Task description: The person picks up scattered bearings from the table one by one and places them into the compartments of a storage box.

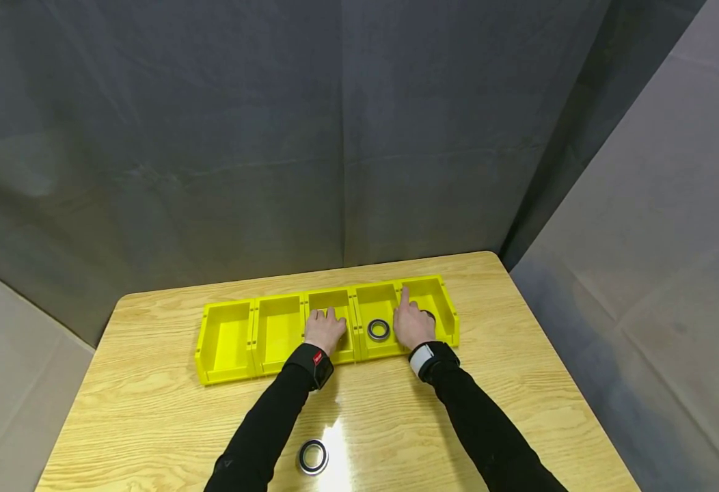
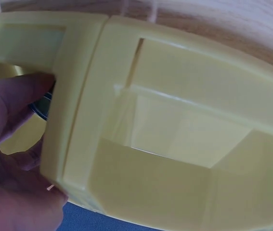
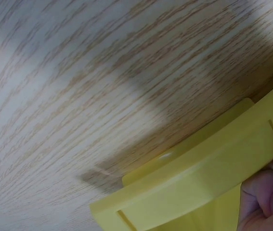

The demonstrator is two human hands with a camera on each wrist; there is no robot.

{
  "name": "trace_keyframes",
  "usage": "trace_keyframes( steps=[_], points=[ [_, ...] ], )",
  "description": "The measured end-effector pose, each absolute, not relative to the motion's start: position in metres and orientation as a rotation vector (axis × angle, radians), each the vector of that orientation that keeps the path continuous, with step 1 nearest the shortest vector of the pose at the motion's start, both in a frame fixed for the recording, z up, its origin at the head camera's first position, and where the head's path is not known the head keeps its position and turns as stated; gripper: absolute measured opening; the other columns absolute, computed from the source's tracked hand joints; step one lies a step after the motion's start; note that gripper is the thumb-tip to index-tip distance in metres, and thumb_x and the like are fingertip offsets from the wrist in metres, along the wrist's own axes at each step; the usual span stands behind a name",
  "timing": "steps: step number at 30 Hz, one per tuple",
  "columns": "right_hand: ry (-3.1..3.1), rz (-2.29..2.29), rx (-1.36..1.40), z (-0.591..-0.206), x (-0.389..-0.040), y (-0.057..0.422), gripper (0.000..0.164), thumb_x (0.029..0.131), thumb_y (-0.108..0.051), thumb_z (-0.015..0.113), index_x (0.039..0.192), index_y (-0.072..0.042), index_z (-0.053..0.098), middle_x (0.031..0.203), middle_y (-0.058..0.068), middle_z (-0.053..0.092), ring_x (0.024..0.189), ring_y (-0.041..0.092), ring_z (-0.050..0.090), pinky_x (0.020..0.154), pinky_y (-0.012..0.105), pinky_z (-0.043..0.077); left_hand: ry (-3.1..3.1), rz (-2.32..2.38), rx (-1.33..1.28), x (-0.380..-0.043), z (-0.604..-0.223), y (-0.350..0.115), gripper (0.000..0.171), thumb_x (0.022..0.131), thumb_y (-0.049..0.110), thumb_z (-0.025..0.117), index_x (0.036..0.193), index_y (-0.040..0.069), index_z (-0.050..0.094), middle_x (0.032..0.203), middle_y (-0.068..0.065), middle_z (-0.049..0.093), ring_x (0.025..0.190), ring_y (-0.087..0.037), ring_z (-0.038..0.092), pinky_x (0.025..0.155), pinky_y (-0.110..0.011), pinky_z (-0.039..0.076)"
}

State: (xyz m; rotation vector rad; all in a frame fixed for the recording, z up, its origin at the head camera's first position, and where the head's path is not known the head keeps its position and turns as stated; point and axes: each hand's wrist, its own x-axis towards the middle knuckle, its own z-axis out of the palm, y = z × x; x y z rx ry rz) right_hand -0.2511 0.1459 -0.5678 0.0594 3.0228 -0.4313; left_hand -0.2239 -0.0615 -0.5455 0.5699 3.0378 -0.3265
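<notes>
A yellow bin row (image 1: 227,372) with several compartments stands on the table. My left hand (image 1: 325,331) reaches into the middle compartment. In the left wrist view, its thumb and fingers curl round a dark-rimmed bearing (image 2: 41,106), mostly hidden behind the yellow wall. My right hand (image 1: 413,324) is over the divider beside the rightmost compartment, index finger pointing forward. Bent fingers (image 3: 264,192) show in the right wrist view, but what they touch is hidden. Just right of that hand, a bearing (image 1: 430,315) is partly covered by it. Another bearing (image 1: 378,330) lies flat in the compartment between my hands.
One more bearing (image 1: 313,457) lies on the wooden table (image 1: 150,424) near the front, beside my left forearm. A grey curtain (image 1: 242,171) hangs behind the table, and pale panels (image 1: 655,273) flank it on both sides.
</notes>
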Motion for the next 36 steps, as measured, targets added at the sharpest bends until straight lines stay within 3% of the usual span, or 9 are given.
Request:
trace_keyframes(
  steps=[14, 21, 29, 36],
  points=[
    [3.030, -0.450, 0.050, -0.566, -0.250, 0.145, 0.062, 0.107, -0.030, 0.044, 0.159, -0.008, 0.020, 0.115, 0.021, 0.067, 0.067, 0.032, 0.063, 0.067, 0.049, 0.055, 3.026, -0.321, 0.558, -0.222, -0.548, -0.061, 0.022, 0.096, 0.010, 0.066, 0.114, 0.021, 0.073, 0.111, -0.012, 0.064, 0.097, -0.033, 0.067, 0.097, -0.041, 0.048],
    [3.025, -0.444, 0.067, -0.567, -0.251, 0.146, 0.061, 0.107, -0.031, 0.043, 0.159, -0.010, 0.018, 0.115, 0.021, 0.066, 0.069, 0.032, 0.063, 0.071, 0.049, 0.056, 3.023, -0.311, 0.570, -0.224, -0.551, -0.062, 0.025, 0.095, 0.011, 0.067, 0.117, 0.022, 0.072, 0.115, -0.012, 0.064, 0.100, -0.034, 0.067, 0.100, -0.043, 0.048],
    [3.017, -0.451, 0.064, -0.566, -0.251, 0.145, 0.062, 0.107, -0.030, 0.044, 0.160, -0.010, 0.017, 0.115, 0.020, 0.066, 0.070, 0.033, 0.064, 0.071, 0.050, 0.056, 2.995, -0.191, 0.611, -0.226, -0.538, -0.071, 0.041, 0.092, 0.011, 0.071, 0.132, 0.020, 0.063, 0.131, -0.015, 0.060, 0.119, -0.038, 0.061, 0.108, -0.048, 0.044],
    [3.007, -0.447, 0.073, -0.565, -0.250, 0.146, 0.062, 0.108, -0.031, 0.043, 0.160, -0.010, 0.017, 0.119, 0.021, 0.066, 0.073, 0.034, 0.065, 0.073, 0.051, 0.056, 3.128, 0.126, 0.827, -0.215, -0.526, -0.094, 0.036, 0.089, 0.011, 0.075, 0.124, 0.009, 0.067, 0.115, -0.016, 0.063, 0.107, -0.034, 0.061, 0.099, -0.045, 0.050]
  ],
)
